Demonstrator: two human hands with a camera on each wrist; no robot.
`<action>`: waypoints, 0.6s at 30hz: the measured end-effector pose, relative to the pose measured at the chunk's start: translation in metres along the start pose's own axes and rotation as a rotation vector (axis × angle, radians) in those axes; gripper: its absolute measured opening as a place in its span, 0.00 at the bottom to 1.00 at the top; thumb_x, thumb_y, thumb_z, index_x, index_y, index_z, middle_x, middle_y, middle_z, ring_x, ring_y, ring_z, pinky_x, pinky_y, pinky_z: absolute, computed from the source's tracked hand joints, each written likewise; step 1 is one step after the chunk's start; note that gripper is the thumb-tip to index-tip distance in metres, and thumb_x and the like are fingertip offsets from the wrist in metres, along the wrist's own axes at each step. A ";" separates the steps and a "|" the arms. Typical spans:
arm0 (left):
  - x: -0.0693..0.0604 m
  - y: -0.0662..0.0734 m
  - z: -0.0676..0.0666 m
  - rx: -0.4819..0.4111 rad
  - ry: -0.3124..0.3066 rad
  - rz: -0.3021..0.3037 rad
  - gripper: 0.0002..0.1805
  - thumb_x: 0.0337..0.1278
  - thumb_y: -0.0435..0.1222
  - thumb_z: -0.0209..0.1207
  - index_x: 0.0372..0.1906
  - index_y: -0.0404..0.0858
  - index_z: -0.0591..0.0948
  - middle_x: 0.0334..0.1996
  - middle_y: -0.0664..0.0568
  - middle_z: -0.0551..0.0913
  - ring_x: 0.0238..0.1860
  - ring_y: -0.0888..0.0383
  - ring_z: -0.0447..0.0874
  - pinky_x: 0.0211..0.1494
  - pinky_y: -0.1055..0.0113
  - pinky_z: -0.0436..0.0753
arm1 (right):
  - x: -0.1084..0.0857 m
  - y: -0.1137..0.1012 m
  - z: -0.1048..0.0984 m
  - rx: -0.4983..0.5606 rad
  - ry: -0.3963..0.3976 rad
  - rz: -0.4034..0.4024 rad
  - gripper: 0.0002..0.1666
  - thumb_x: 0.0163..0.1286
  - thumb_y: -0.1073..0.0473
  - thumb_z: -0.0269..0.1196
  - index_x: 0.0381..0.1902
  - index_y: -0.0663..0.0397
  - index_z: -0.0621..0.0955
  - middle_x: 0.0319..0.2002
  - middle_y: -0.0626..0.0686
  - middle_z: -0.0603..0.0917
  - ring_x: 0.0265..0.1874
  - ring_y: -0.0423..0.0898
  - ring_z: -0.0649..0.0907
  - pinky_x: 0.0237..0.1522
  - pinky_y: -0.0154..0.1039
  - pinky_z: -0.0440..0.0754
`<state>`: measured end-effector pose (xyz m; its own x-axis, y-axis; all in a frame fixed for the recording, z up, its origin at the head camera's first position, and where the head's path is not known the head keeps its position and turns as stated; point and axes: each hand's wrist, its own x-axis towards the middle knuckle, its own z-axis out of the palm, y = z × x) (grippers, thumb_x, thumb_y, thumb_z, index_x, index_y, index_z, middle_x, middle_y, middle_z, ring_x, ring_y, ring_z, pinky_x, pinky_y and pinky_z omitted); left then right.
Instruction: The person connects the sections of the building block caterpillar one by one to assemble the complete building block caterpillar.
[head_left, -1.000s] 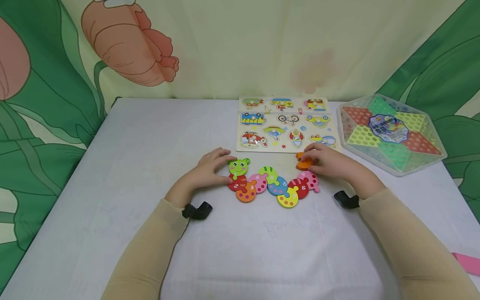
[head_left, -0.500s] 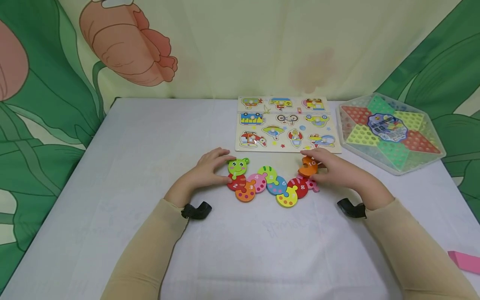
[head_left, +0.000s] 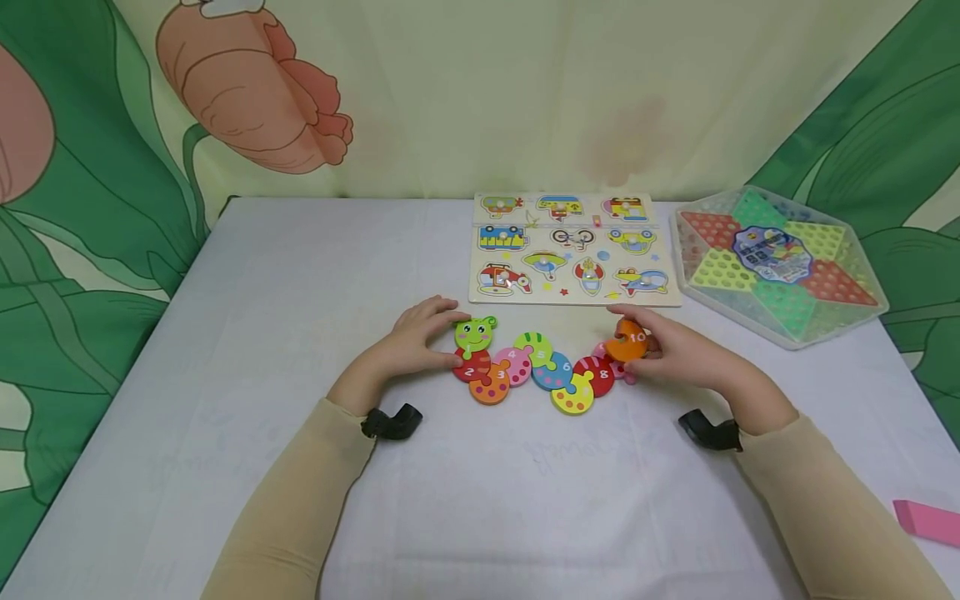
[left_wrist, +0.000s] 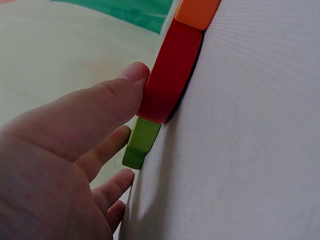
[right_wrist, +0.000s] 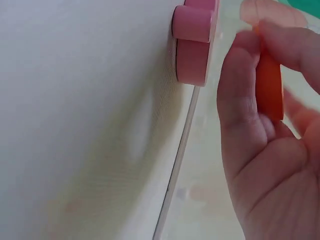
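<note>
A row of joined, numbered puzzle pieces forms a caterpillar on the white-covered table. It starts with a green smiling head [head_left: 472,335] and a red piece [head_left: 467,367] marked 2, and ends with a pink piece [head_left: 621,371] at the right. My left hand [head_left: 408,340] rests at the head end; its thumb [left_wrist: 131,85] touches the red piece's side, its forefinger the green head. Lifted above the pink piece, an orange puzzle piece [head_left: 628,342] marked 10 is pinched in my right hand [head_left: 678,348]. That orange piece partly hides the pink one in the head view.
Behind the caterpillar lies a peg puzzle board [head_left: 564,292] with vehicle pictures. To its right is a clear hexagonal game box [head_left: 787,329] with coloured triangles. A pink block [head_left: 926,522] sits at the right edge of view. A printed curtain [head_left: 480,100] hangs behind the table.
My right hand has moved right and toward me, bringing the orange piece from beside the board to over the pink piece and turning it so its number shows. My left hand stays in place.
</note>
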<state>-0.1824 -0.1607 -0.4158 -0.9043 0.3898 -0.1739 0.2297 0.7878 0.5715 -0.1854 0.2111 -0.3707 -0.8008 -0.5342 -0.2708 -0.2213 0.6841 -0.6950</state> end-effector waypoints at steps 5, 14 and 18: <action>0.000 -0.001 0.000 0.002 0.001 -0.001 0.34 0.44 0.51 0.62 0.61 0.54 0.68 0.67 0.54 0.57 0.70 0.51 0.44 0.70 0.46 0.47 | -0.008 0.005 0.001 0.007 0.019 -0.020 0.35 0.57 0.63 0.64 0.62 0.54 0.65 0.57 0.60 0.69 0.43 0.50 0.71 0.37 0.28 0.77; 0.000 -0.001 0.000 0.000 0.001 0.001 0.34 0.43 0.50 0.63 0.61 0.54 0.68 0.67 0.54 0.57 0.71 0.51 0.43 0.70 0.45 0.46 | -0.035 0.016 0.002 0.085 -0.023 -0.034 0.35 0.63 0.63 0.57 0.67 0.55 0.60 0.60 0.61 0.64 0.38 0.38 0.73 0.36 0.26 0.76; 0.000 -0.001 0.000 0.003 0.003 0.006 0.34 0.43 0.50 0.62 0.61 0.53 0.68 0.67 0.53 0.57 0.71 0.51 0.44 0.70 0.46 0.46 | -0.039 0.020 0.005 0.187 -0.078 -0.002 0.40 0.62 0.65 0.57 0.69 0.53 0.54 0.58 0.65 0.61 0.28 0.42 0.79 0.35 0.27 0.77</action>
<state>-0.1825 -0.1615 -0.4161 -0.9039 0.3933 -0.1680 0.2365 0.7869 0.5699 -0.1559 0.2434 -0.3770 -0.7532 -0.5772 -0.3156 -0.1094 0.5830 -0.8051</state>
